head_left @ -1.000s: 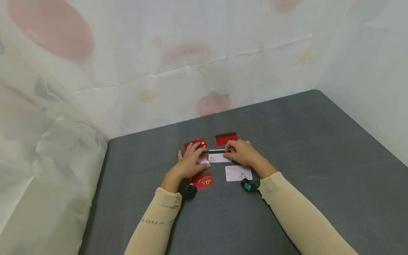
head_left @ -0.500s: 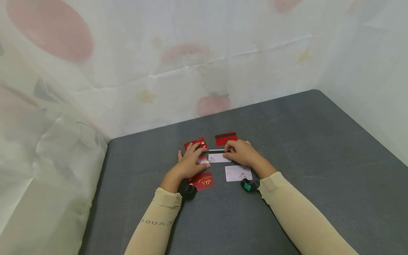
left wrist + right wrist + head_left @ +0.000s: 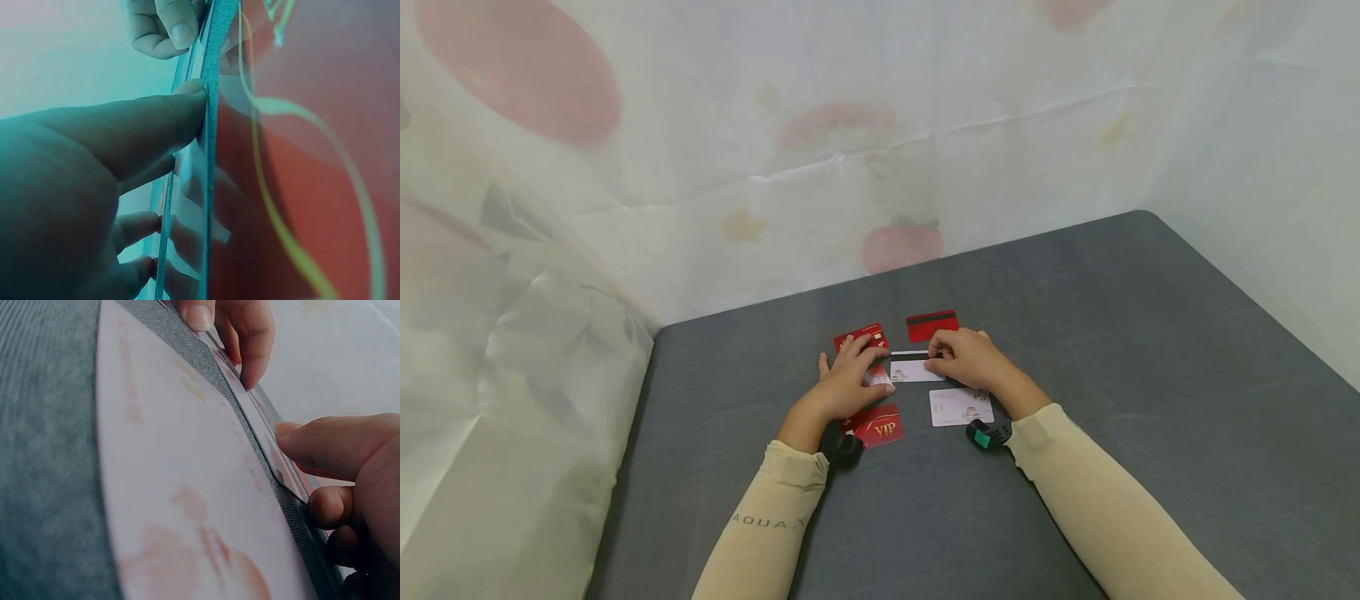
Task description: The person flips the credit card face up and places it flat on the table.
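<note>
My left hand point(image 3: 844, 385) rests with spread fingers over a white and red card point(image 3: 877, 377), hiding most of it. Its upper fingers touch a red card point(image 3: 871, 333) with a gold chip. Directly to the right lies a white bank-style card point(image 3: 910, 372) with a black stripe. My right hand point(image 3: 967, 358) holds that striped card near its right end between thumb and curled index finger. In the right wrist view, the right thumb point(image 3: 319, 444) meets the flat card, and the other fingers curl under the palm. The left thumb point(image 3: 150, 125) shows in the left wrist view.
A red card point(image 3: 932, 326) with a dark stripe lies beyond my right hand. Nearer are a red VIP card point(image 3: 877, 426) by the left wrist and a white VIP card point(image 3: 960, 407) by the right wrist. The dark grey table point(image 3: 1075, 333) meets white patterned sheeting point(image 3: 820, 200) behind.
</note>
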A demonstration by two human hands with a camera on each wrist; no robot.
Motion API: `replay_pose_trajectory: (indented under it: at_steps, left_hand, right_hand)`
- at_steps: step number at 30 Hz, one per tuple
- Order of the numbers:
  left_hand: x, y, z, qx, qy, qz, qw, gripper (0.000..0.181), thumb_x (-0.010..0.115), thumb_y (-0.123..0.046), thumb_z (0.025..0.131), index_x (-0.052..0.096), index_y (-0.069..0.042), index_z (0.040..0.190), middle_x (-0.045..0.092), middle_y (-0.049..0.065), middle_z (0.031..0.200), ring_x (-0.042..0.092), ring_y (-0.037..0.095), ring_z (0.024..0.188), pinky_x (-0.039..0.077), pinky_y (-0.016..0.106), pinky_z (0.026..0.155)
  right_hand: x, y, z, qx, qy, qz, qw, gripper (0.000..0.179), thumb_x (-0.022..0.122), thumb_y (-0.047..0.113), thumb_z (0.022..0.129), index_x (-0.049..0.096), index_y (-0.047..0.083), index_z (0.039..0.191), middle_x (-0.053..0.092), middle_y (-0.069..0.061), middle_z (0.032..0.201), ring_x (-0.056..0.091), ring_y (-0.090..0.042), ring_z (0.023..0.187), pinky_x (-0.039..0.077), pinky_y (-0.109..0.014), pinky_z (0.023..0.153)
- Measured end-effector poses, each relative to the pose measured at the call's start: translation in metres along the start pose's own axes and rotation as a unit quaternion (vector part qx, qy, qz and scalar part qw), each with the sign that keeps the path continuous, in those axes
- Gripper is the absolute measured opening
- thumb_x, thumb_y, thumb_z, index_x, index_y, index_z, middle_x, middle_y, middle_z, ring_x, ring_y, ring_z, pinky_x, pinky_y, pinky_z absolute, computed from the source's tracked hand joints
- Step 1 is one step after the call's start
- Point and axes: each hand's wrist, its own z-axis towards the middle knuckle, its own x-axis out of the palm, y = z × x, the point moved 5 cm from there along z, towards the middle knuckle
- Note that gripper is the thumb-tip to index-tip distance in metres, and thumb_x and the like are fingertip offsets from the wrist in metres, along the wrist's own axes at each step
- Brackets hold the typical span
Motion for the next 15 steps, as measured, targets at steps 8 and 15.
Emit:
replay_pose_trajectory:
  at_steps: [8, 15]
  left_hand:
    - [0.0007, 0.0006, 0.0006, 0.001, -0.001, 0.003, 1.0000, 0.062, 0.069, -0.047, 0.088, 0.047, -0.028, 0.143, 0.020, 0.003, 0.163, 0.005, 0.032, 0.153, -0.006, 0.074, 0.110]
    - [-0.0002, -0.0007, 0.0002, -0.001, 0.001, 0.003, 1.0000, 0.063, 0.069, -0.048, 0.088, 0.046, -0.029, 0.144, 0.020, 0.002, 0.163, 0.004, 0.031, 0.153, -0.006, 0.073, 0.111]
  right_hand:
    - [-0.0007, 0.0014, -0.0010, 0.002, 0.003, -0.001, 1.0000, 0.016, 0.070, 0.036, 0.091, 0.062, 0.022, 0.089, 0.052, 0.004, 0.065, 0.048, -0.013, 0.062, 0.029, -0.038, 0.078]
    - [-0.0007, 0.0014, -0.0006, 0.005, 0.001, -0.008, 1.0000, 0.017, 0.069, 0.037, 0.091, 0.061, 0.022, 0.090, 0.052, 0.004, 0.065, 0.048, -0.012, 0.062, 0.028, -0.037, 0.077]
